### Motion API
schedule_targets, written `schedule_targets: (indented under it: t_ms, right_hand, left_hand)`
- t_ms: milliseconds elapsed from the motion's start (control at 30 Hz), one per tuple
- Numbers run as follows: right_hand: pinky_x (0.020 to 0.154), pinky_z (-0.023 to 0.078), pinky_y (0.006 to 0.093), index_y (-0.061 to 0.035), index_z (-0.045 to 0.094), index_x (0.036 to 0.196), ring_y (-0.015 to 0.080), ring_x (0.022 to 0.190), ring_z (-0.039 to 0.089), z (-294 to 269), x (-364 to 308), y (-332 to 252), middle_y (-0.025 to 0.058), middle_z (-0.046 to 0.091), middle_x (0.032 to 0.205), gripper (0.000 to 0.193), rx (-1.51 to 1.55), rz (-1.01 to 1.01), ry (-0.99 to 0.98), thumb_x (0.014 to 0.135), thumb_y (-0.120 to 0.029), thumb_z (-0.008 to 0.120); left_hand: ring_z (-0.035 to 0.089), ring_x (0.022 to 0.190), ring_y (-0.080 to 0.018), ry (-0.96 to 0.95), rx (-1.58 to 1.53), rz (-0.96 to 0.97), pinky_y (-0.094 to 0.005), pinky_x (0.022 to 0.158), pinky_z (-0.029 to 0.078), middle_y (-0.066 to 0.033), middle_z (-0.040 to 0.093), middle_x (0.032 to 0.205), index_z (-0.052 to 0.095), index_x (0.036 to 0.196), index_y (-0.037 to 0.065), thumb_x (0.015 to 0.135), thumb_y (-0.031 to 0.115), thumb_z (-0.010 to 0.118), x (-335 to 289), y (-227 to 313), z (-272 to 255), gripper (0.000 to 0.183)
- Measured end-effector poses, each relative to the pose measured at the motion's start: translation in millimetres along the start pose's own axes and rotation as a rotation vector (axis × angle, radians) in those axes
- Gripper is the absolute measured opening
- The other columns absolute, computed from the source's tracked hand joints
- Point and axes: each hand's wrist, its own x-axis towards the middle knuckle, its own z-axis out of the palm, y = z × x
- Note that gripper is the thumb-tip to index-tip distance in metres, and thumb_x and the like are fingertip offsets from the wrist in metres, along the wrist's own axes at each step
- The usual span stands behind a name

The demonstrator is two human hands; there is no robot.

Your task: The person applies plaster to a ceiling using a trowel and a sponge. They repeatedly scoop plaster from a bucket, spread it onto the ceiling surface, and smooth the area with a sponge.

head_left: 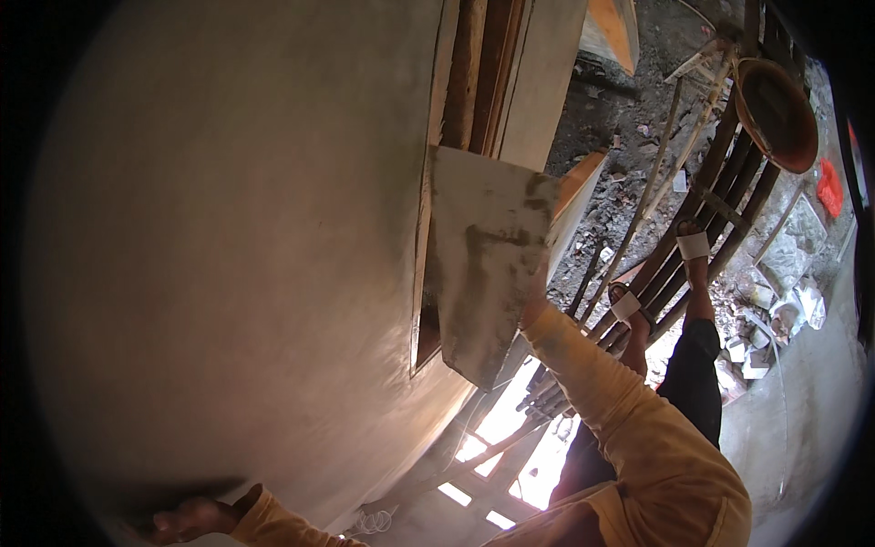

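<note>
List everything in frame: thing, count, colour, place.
plastered wall: 1, grey, fills the left half
timber frame: 1, brown, top centre beside the wall
plaster board: 1, grey and smeared, centre
scaffold poles: several, dark brown, right, underfoot
pan: 1, rusty orange, top right on the poles
rubble: many pieces, pale grey, ground at right
sandalled feet: 2, white straps, on the poles
left hand: 1, yellow sleeve, bottom left on the wall
right hand: 1, yellow sleeve, mostly hidden behind the board
</note>
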Motion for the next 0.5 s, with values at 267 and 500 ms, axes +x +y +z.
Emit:
schedule_targets:
  t_ms: [267,500]
  right_hand:
    - [0.084,0.052,0.0290,-0.0057,0.042,0.134,0.0140,0.099,0.059,9,49,-28,0.0059,0.057,0.118,0.038,-0.186,-0.296,-0.199,0.098,-0.016,0.046]
    - [0.082,0.052,0.0263,-0.0047,0.046,0.131,0.0114,0.097,0.058,44,42,-36,0.0041,0.058,0.114,0.034,-0.107,-0.178,-0.013,0.098,-0.012,0.046]
  left_hand:
    - [0.048,0.118,-0.0376,0.019,-0.002,-0.008,-0.0462,0.098,0.043,-0.0285,0.043,0.130,0.036,0.134,-0.006,0.098,0.051,0.024,2,-5,4,0.068]
    - [0.047,0.119,-0.0372,0.024,0.001,-0.021,-0.0460,0.099,0.042,-0.0281,0.042,0.132,0.036,0.134,-0.006,0.099,0.048,0.024,0,-6,10,0.066]
